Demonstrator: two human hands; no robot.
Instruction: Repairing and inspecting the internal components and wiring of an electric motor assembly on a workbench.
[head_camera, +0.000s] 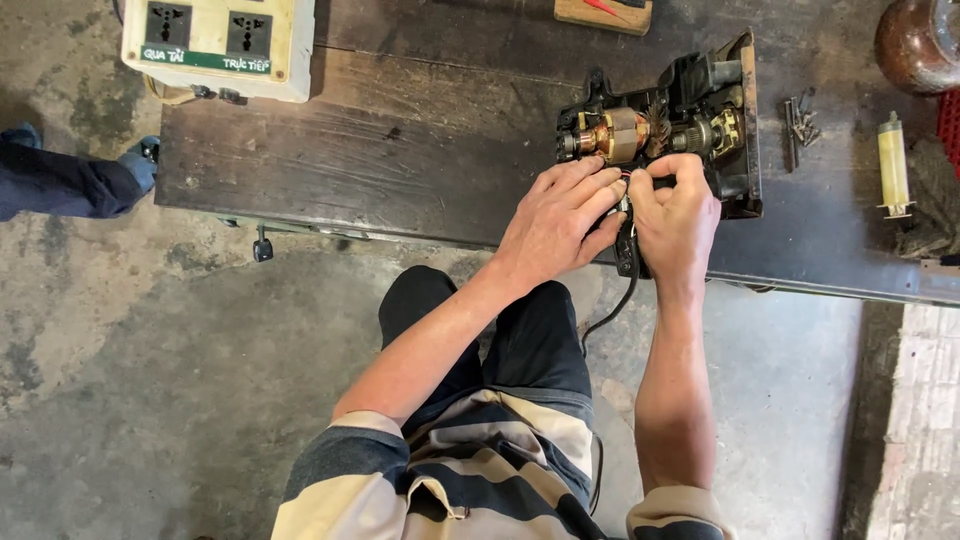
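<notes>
An opened power tool (690, 120) lies flat on the dark wooden workbench (350, 150), close to its near edge and toward the right end. Its black plastic housing half faces up like a shallow tray, exposing the motor: a copper-wound armature (622, 134) lies crosswise, with a dark fan beside it and a gear end toward the right. A black power cord (622, 290) leaves the housing's near side, crosses the bench's near edge and hangs down toward the floor.

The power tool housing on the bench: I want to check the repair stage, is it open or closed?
Open: the black housing lies with its cover off, exposing the copper-wound armature and gear inside.
</notes>
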